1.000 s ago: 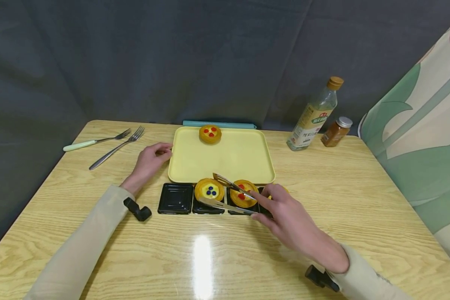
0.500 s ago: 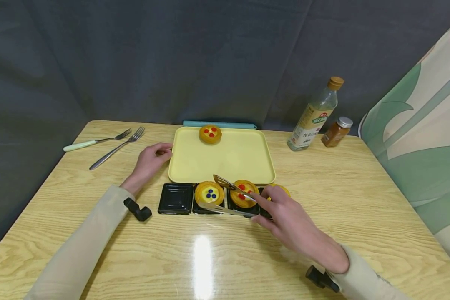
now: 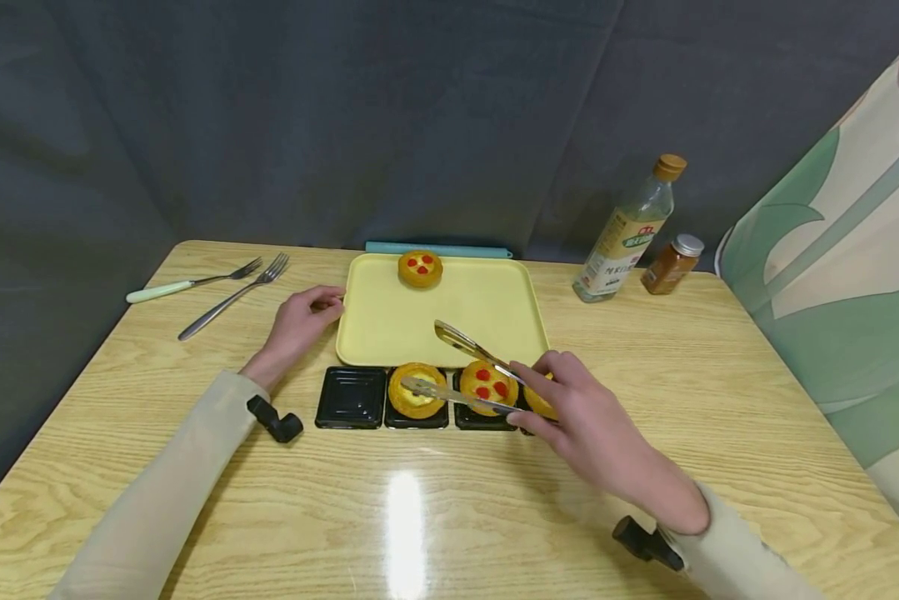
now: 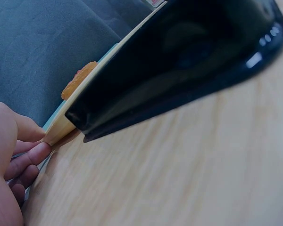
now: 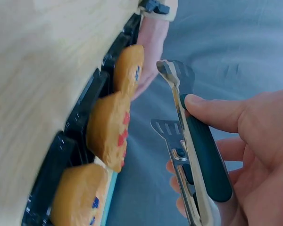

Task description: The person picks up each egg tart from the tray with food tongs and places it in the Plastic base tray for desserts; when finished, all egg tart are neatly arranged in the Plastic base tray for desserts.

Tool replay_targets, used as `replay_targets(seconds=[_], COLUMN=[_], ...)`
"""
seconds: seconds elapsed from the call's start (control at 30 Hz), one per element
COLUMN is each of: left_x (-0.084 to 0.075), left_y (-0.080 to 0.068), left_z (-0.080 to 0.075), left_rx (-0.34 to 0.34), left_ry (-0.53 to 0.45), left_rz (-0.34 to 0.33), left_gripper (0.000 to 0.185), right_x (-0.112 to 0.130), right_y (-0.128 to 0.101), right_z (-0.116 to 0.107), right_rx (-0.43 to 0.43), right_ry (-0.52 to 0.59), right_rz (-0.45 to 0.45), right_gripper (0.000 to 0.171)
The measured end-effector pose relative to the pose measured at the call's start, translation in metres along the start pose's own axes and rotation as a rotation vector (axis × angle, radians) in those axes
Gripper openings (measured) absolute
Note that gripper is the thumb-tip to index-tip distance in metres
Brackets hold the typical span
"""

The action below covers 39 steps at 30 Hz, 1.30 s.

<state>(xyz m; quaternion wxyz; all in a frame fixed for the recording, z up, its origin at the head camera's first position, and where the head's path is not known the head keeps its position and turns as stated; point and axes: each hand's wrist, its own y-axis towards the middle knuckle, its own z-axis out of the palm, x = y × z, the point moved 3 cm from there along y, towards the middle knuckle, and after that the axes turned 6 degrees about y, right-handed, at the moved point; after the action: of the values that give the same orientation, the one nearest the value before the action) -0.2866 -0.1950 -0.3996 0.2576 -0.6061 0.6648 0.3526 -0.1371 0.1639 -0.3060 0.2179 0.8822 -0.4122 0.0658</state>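
Note:
My left hand (image 3: 299, 325) pinches the left rim of a yellow tray (image 3: 479, 308); in the left wrist view, thumb and fingers meet at the tray's edge. My right hand (image 3: 587, 417) holds metal tongs (image 3: 436, 390) with dark green grips, their arms spread and nothing between the tips. The tongs hang over a row of black plastic boxes. In the boxes sit a blueberry-topped tart (image 3: 413, 406), a red-topped tart (image 3: 486, 387) and another tart (image 5: 80, 197) with blue dots, partly hidden by my right hand in the head view. Another red-topped tart (image 3: 420, 269) lies on the tray.
The leftmost black box (image 3: 350, 397) holds nothing. Two forks (image 3: 227, 307) lie at the left. A glass bottle (image 3: 621, 242) and a brown jar (image 3: 672, 264) stand at the back right. A teal rod (image 3: 471, 251) lies behind the tray.
My right hand has lifted the tongs up, away from the blueberry-topped tart, and shifted slightly right. The tart stays in its box. My left hand has not moved.

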Motion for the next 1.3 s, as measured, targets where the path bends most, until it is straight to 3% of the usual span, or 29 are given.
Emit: replay_targets(seconds=[0.23,0.67,1.03,1.3], left_x=[0.001,0.001,0.001,0.001], left_y=[0.0,0.0,0.001,0.001], left_z=[0.0,-0.001,0.0,0.0], left_rx=[-0.008,-0.005,-0.009,-0.003], left_ry=[-0.001,0.005,0.004,-0.004], left_rz=[-0.003,0.006,-0.001,-0.003], left_gripper=[0.034,0.034,0.034,0.033], right_x=[-0.01,-0.036,-0.054,-0.064], right_y=[0.013,0.055,0.095,0.12], right_z=[-0.008,-0.024,-0.015,-0.001], right_rx=[-0.039,-0.026,-0.01,0.063], right_ry=[0.018,0.018,0.015,0.02], right_rz=[0.003,0.088,0.1,0.178], right_gripper=[0.056,0.053,0.049,0.054])
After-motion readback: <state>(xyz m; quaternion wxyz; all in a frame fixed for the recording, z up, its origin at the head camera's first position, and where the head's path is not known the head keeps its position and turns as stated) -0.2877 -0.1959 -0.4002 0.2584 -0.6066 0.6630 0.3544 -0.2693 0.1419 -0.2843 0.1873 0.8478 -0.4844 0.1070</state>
